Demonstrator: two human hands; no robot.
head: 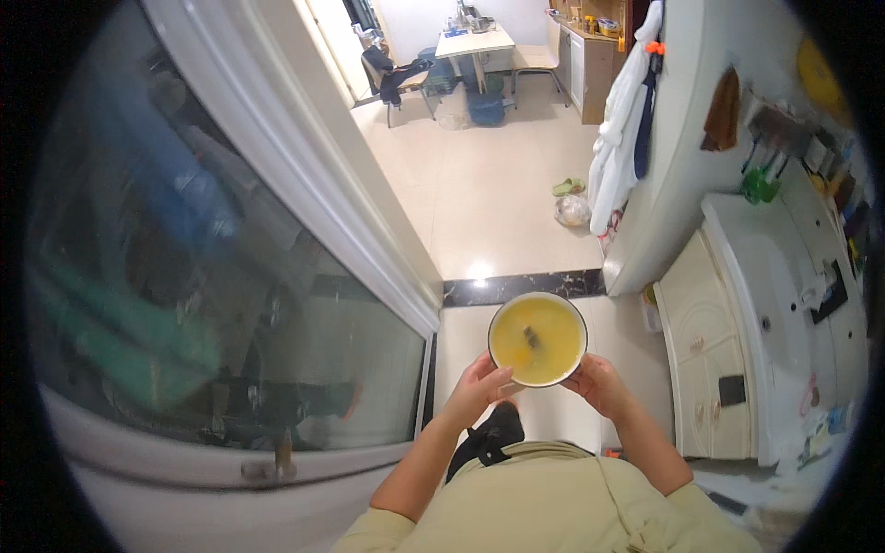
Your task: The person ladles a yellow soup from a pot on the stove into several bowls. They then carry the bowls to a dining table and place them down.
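Note:
Both my hands carry a round white bowl with a dark rim (491, 359) out in front of my body. Yellow soup (553, 332) fills it close to the brim, with a dark piece (532, 336) of something in the middle. My left hand (482, 388) grips the left side, its thumb at the near edge. On the right side, my right hand (600, 384) supports the bowl from the side and below. The fingers beneath the bowl are mostly hidden. The bowl looks roughly level.
A black stone threshold (523, 286) crosses the floor ahead. To the left is a glass sliding door (228, 297); a washbasin cabinet (705, 359) stands right. Slippers (568, 186) and a plastic bag (572, 211) lie beyond, by hanging white cloth (619, 131). Farther off is a table (477, 44) with chairs.

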